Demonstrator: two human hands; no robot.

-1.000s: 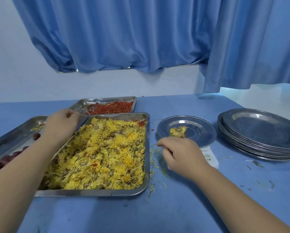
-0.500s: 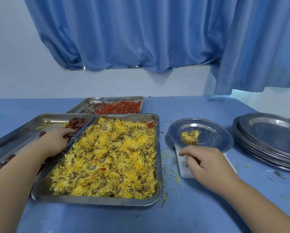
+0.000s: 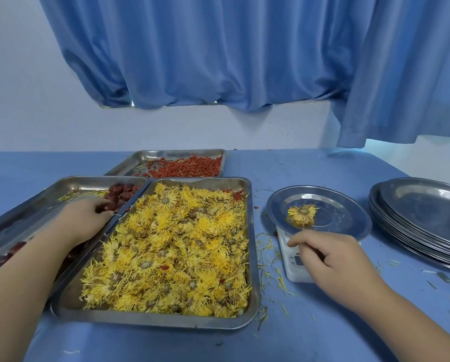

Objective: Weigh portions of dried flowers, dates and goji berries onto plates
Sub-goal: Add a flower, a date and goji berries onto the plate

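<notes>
left hand pinches a date at 9 o'clock; right hand, fingers curled and seemingly empty, steadies the scale under the plate at 3

Three steel trays are counted on the table: one of yellow dried flowers, one of dates, one of goji berries. One plate is seen on one scale, with a single flower on it. One stack of plates is seen; its number cannot be told. Two hands are counted.
</notes>
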